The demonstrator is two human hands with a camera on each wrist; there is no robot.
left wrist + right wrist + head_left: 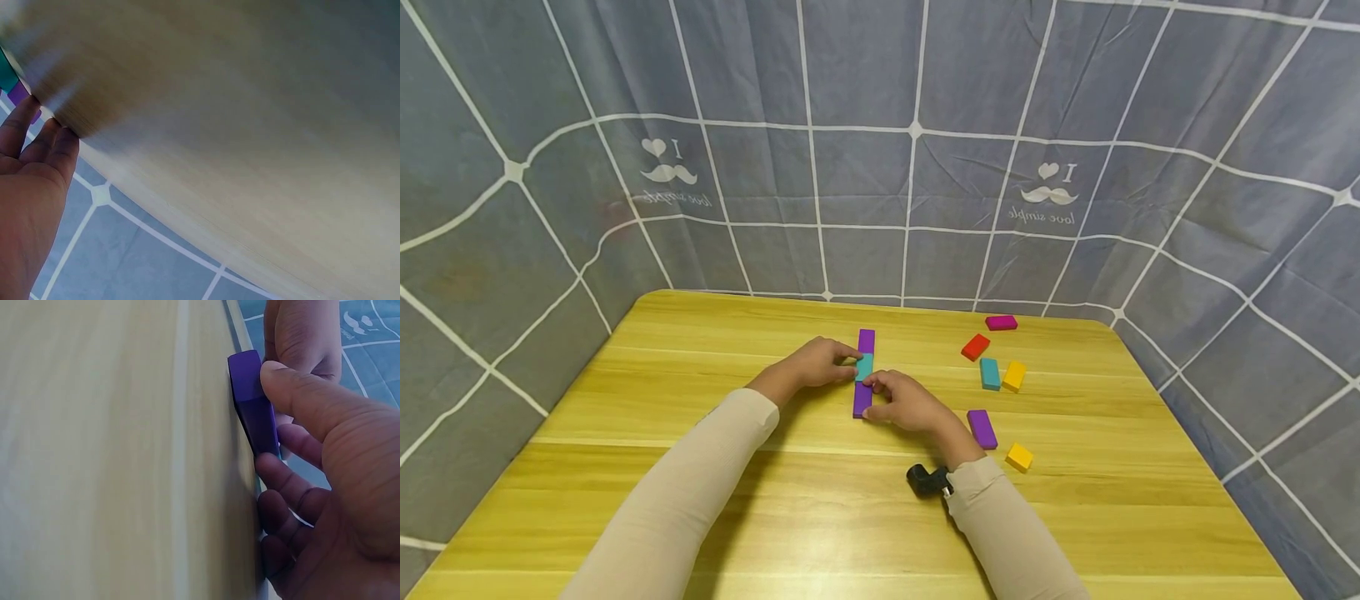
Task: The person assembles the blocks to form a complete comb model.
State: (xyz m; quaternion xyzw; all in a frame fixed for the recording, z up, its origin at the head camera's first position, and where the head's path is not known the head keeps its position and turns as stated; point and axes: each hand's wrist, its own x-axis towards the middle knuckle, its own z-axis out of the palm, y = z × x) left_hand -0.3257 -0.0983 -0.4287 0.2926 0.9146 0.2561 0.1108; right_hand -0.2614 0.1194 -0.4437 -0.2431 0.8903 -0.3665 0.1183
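Watched both hands working at a row of three blocks, mid-frame in the head view, running up the picture end to end: far purple block on top, middle teal block between, near purple block at the bottom. All three lay flat on the wooden table.

Left hand came in from the left of the frame, thumb and forefinger narrowly parted, tips at the left side of the middle teal block. Couldn't tell if it pinched or only pressed. Left wrist view had its fingers at the left edge of the frame, beside a bit of teal and purple.

Right hand was on the row's right side, fingers bent, holding the near purple block: thumb by its bottom end, forefinger by its top end where it met the teal. Right wrist view showed the thumb on that block's edge.

Loose blocks sat right of centre: magenta block highest, red block below it, then loose teal block just beside upper yellow block. Lower down, loose purple block, tilted in frame, with lower yellow block near it. Grey curtain with white grid lines filled the upper frame.
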